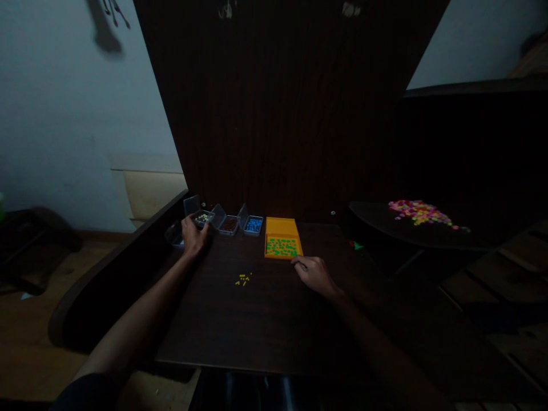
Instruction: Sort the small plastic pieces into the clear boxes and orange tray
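Observation:
My left hand (194,237) is closed around the sides of a small clear plastic box (204,217) of whitish pieces, its hinged lid standing up behind. Another clear box (174,235) shows partly behind that wrist. My right hand (314,273) lies at the front right corner of an orange box (282,257), fingers curled; what they hold, if anything, is hidden. Green pieces (281,246) cover the floor of this box, and its lid is folded back. Small yellow pieces (243,279) lie loose on the dark table between my hands.
Beside the left box stand two lidded clear boxes, one with brown pieces (230,224) and one with blue pieces (254,225). A red and green object (356,245) lies to the right. Colourful small pieces (422,212) are heaped on a dark shelf (385,225). A dark panel (278,114) rises behind.

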`<state>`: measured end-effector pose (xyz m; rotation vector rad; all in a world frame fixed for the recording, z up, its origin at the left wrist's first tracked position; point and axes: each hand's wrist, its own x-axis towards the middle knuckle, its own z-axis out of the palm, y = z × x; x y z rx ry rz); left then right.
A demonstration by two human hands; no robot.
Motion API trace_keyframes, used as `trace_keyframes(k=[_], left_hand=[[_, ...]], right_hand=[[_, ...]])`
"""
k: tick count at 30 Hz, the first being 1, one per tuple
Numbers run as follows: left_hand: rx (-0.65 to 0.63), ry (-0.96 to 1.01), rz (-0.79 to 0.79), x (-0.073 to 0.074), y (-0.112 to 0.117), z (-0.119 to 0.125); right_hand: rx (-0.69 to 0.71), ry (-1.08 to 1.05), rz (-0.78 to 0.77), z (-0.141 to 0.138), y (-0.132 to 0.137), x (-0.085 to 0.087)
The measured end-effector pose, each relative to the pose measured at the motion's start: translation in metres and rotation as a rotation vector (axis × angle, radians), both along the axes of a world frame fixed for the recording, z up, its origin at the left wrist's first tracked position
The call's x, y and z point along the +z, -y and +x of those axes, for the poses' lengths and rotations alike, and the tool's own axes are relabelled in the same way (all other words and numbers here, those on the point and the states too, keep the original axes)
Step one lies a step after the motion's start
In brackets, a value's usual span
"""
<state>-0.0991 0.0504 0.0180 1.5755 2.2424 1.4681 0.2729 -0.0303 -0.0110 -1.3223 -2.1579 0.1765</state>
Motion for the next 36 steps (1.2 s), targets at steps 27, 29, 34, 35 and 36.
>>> trace_keyframes(k=[27, 29, 34, 35, 36], left_hand=[[0.029, -0.597, -0.547, 0.015, 0.013, 0.003], [0.01, -0.622, -0.537, 0.017, 0.018, 0.003], [-0.062, -0.732, -0.448, 0.018, 0.046, -0.001], [-0.081, -0.758, -0.449, 0.018, 0.053, -0.002], [-0.094, -0.788, -0.45, 0.018, 0.06, -0.003]], right_hand=[[0.028, -0.029, 0.053, 0.003, -0.003, -0.008], [0.027, -0.026, 0.048, 0.003, -0.003, -0.008], [0.044, -0.017, 0.055, 0.003, -0.003, -0.006], [0.054, -0.016, 0.064, 0.002, -0.002, -0.006], [0.067, -0.017, 0.073, 0.001, -0.001, -0.006]])
